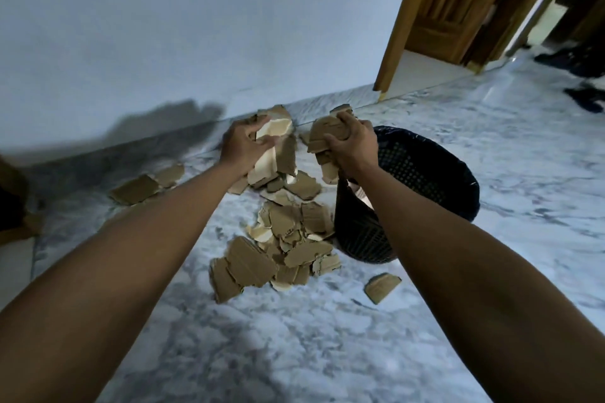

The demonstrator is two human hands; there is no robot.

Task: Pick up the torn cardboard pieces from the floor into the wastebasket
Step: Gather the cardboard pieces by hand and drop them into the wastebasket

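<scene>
- Wastebasket (pixel 425 173): black mesh, standing upright on the marble floor (pixel 327 353); every place below is given from it.
- Right hand (pixel 352 144): fingers curled round a bundle of brown pieces (pixel 327 137), held at the basket's far-left rim. Carry it over the mouth before you let go, or the loose lower scraps may fall outside.
- Left hand (pixel 244 147): well apart from the right, further left of the basket, gripping a white-faced bundle (pixel 275 144). Keep your grip firm until it, too, is over the opening.
- Main heap (pixel 288 239): torn cardboard on the floor, touching the basket's left side.
- Single scrap (pixel 382 286): just in front of the basket.
- Outlying pieces (pixel 144 186): far left of the basket, near the wall (pixel 196 26). Much is yet to gather.
</scene>
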